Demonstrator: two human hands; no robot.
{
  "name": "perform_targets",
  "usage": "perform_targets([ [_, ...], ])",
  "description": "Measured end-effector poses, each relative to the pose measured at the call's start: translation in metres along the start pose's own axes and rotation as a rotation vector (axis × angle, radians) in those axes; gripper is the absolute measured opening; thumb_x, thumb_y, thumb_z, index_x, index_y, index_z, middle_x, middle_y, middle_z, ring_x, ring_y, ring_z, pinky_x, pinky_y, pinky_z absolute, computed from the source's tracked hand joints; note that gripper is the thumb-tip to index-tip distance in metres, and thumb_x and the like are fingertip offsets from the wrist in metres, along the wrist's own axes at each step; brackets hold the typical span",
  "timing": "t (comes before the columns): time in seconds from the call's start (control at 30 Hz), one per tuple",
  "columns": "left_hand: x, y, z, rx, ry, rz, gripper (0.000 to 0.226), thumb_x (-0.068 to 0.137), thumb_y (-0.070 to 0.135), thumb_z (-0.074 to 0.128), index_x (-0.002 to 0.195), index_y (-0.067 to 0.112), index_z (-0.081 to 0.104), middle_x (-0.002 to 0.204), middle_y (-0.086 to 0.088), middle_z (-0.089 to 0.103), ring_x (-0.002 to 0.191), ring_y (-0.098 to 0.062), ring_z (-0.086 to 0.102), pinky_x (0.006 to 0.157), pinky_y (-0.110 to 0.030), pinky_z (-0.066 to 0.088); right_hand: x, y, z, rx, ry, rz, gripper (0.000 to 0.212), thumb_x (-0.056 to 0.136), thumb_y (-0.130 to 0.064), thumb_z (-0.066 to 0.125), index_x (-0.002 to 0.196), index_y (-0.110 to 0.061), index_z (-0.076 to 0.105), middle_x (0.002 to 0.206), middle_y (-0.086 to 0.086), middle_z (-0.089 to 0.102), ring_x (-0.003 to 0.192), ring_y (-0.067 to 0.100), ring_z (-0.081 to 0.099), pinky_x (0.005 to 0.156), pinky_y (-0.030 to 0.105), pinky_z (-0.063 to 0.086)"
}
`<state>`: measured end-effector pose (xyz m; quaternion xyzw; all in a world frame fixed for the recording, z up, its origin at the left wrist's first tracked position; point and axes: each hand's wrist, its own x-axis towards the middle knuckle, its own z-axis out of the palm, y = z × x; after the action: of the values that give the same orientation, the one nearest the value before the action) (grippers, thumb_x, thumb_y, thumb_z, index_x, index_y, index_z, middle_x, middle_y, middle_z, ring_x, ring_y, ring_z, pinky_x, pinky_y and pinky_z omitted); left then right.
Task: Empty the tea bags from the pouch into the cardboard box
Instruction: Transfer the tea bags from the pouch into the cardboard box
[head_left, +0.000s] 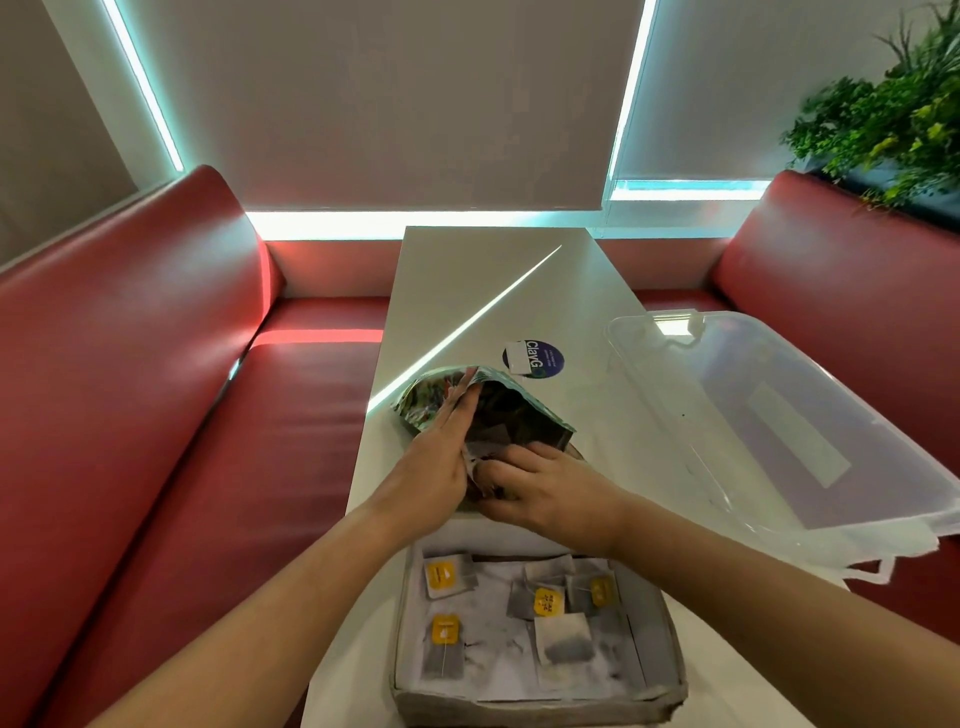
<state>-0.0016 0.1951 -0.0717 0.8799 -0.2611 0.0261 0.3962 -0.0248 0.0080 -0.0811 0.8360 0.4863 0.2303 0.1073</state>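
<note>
A shiny foil pouch lies open on the white table, its mouth facing me. My left hand holds the pouch's left edge, fingers spread along it. At the pouch's mouth my right hand has its fingers curled around grey tea bags. Just below the hands sits the shallow grey cardboard box, holding several tea bags, some with yellow tags.
A clear plastic tub lies on its side at the right of the table. A round dark sticker lies beyond the pouch. Red benches flank the table, and a green plant stands at the far right.
</note>
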Motion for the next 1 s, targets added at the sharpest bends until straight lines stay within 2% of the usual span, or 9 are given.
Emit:
perform_targets([
  [0.07, -0.002, 0.002, -0.001, 0.002, -0.005, 0.004, 0.074, 0.09, -0.004, 0.038, 0.15, 0.028, 0.007, 0.156, 0.005, 0.015, 0.142, -0.008, 0.017, 0.111, -0.013, 0.016, -0.002, 0.001, -0.002, 0.058, -0.016, -0.005, 0.024, 0.081, -0.012, 0.059, 0.103, -0.019, 0.066, 0.111, 0.005, 0.06, 0.096, 0.021, 0.056, 0.071, 0.03, 0.052],
  [0.17, -0.004, 0.003, 0.001, 0.0, -0.011, 0.008, 0.075, 0.09, -0.004, 0.037, 0.149, 0.029, 0.006, 0.156, 0.006, 0.014, 0.141, -0.006, 0.016, 0.112, -0.015, 0.017, -0.007, 0.0, -0.004, 0.114, -0.02, 0.017, 0.019, 0.08, -0.009, 0.063, 0.098, -0.015, 0.068, 0.101, 0.006, 0.064, 0.088, 0.02, 0.058, 0.064, 0.026, 0.052],
  [0.33, -0.004, 0.003, 0.003, -0.003, -0.017, 0.007, 0.08, 0.087, -0.007, 0.039, 0.15, 0.029, 0.006, 0.157, 0.005, 0.012, 0.143, -0.007, 0.013, 0.114, -0.021, 0.018, -0.014, -0.006, -0.014, 0.217, 0.067, 0.164, 0.015, 0.083, -0.006, 0.065, 0.097, -0.011, 0.065, 0.1, 0.009, 0.063, 0.087, 0.022, 0.055, 0.071, 0.029, 0.051],
  [0.5, -0.006, 0.003, 0.0, -0.002, -0.045, -0.024, 0.078, 0.088, -0.007, 0.037, 0.15, 0.028, 0.004, 0.157, 0.007, 0.007, 0.143, -0.007, 0.009, 0.112, -0.015, 0.012, -0.036, -0.035, -0.028, 0.351, 0.231, 0.368, 0.009, 0.089, -0.009, 0.062, 0.096, -0.006, 0.068, 0.097, 0.011, 0.065, 0.085, 0.022, 0.059, 0.072, 0.029, 0.05],
  [0.6, -0.007, 0.002, -0.001, -0.003, -0.051, -0.016, 0.077, 0.088, -0.007, 0.036, 0.15, 0.027, 0.005, 0.158, 0.006, 0.008, 0.143, -0.008, 0.011, 0.116, -0.023, 0.016, -0.054, -0.056, -0.026, 0.472, 0.054, 0.405, 0.024, 0.091, -0.031, 0.059, 0.109, -0.017, 0.065, 0.11, 0.002, 0.063, 0.099, 0.015, 0.058, 0.083, 0.028, 0.053],
  [0.67, -0.007, 0.002, 0.0, 0.002, -0.055, -0.013, 0.077, 0.088, -0.007, 0.036, 0.15, 0.026, 0.005, 0.158, 0.005, 0.008, 0.143, -0.009, 0.012, 0.116, -0.027, 0.018, -0.056, -0.058, -0.025, 0.473, 0.024, 0.5, 0.037, 0.091, -0.043, 0.053, 0.12, -0.02, 0.06, 0.119, -0.001, 0.06, 0.109, 0.013, 0.054, 0.091, 0.025, 0.048],
  [0.77, -0.008, 0.004, 0.001, 0.01, -0.056, -0.017, 0.078, 0.088, -0.007, 0.037, 0.15, 0.027, 0.004, 0.158, 0.006, 0.007, 0.143, -0.007, 0.011, 0.115, -0.02, 0.016, -0.037, -0.053, -0.026, 0.518, 0.079, 0.649, 0.043, 0.092, -0.04, 0.048, 0.128, -0.016, 0.055, 0.125, 0.002, 0.057, 0.113, 0.014, 0.052, 0.094, 0.022, 0.043],
  [0.9, -0.009, 0.005, 0.001, 0.008, -0.061, -0.019, 0.078, 0.088, -0.008, 0.037, 0.15, 0.027, 0.004, 0.158, 0.008, 0.005, 0.142, -0.003, 0.007, 0.105, -0.001, 0.008, 0.0, -0.045, -0.013, 0.622, 0.016, 0.706, 0.062, 0.085, -0.031, 0.067, 0.137, -0.008, 0.044, 0.132, 0.011, 0.053, 0.118, 0.025, 0.051, 0.099, 0.028, 0.04],
  [1.0, -0.01, 0.006, 0.001, -0.01, -0.076, -0.03, 0.079, 0.087, -0.007, 0.036, 0.15, 0.027, 0.004, 0.158, 0.007, 0.005, 0.143, -0.004, 0.006, 0.111, -0.01, 0.011, 0.017, -0.032, -0.006, 0.63, -0.049, 0.739, 0.056, 0.081, -0.021, 0.071, 0.131, -0.006, 0.05, 0.12, 0.015, 0.062, 0.108, 0.031, 0.056, 0.091, 0.034, 0.044],
])
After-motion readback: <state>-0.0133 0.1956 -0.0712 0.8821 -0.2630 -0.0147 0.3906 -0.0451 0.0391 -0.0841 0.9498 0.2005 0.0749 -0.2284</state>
